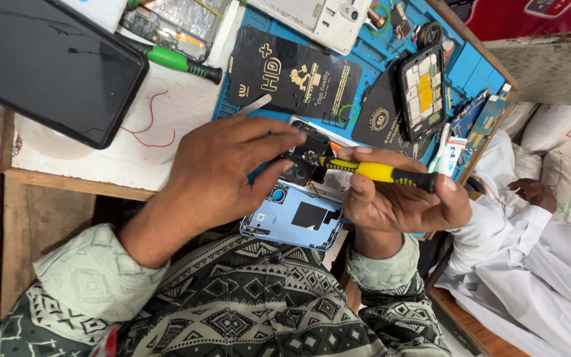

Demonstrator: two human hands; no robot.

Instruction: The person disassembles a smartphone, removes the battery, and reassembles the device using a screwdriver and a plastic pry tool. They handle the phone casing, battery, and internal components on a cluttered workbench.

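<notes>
My left hand [223, 168] pinches a small black phone part [302, 165] between thumb and fingers at the middle of the view. My right hand [401, 201] grips a yellow and black screwdriver [381, 173], and its tip rests on that black part. Just below both hands lies a light blue phone back cover [293, 223], at the bench's near edge. The part's lower side is hidden by my fingers.
A blue work mat [391, 59] carries black flat packets [292, 76], an opened phone [423, 92] and a white phone shell [318, 20]. A green-handled screwdriver [176, 61] and a large dark screen [47, 63] lie left. Another person in white [536, 244] sits at right.
</notes>
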